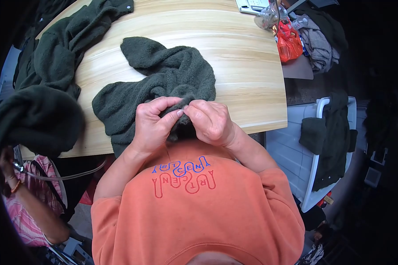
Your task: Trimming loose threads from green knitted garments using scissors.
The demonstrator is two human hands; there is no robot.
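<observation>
A dark green knitted garment (pixel 181 66) lies bunched on the wooden table in front of me, its near part hanging over the edge toward my chest. My left hand (pixel 157 119) pinches a fold of it between thumb and forefinger. Close against it, my right hand (pixel 210 121) has its fingers curled and pressed together at the same fold. A tiny pale spot shows between the fingertips, too small to name. The lower folds of the garment are hidden behind my hands.
More dark green garments (pixel 57 62) lie along the table's left side. At the far left a co-worker's arm (pixel 35 207) is by another raised garment (pixel 37 119). On the right stands a white plastic bin (pixel 292 141) with a green garment (pixel 331 145) over it; a red bag (pixel 288 42) lies beyond.
</observation>
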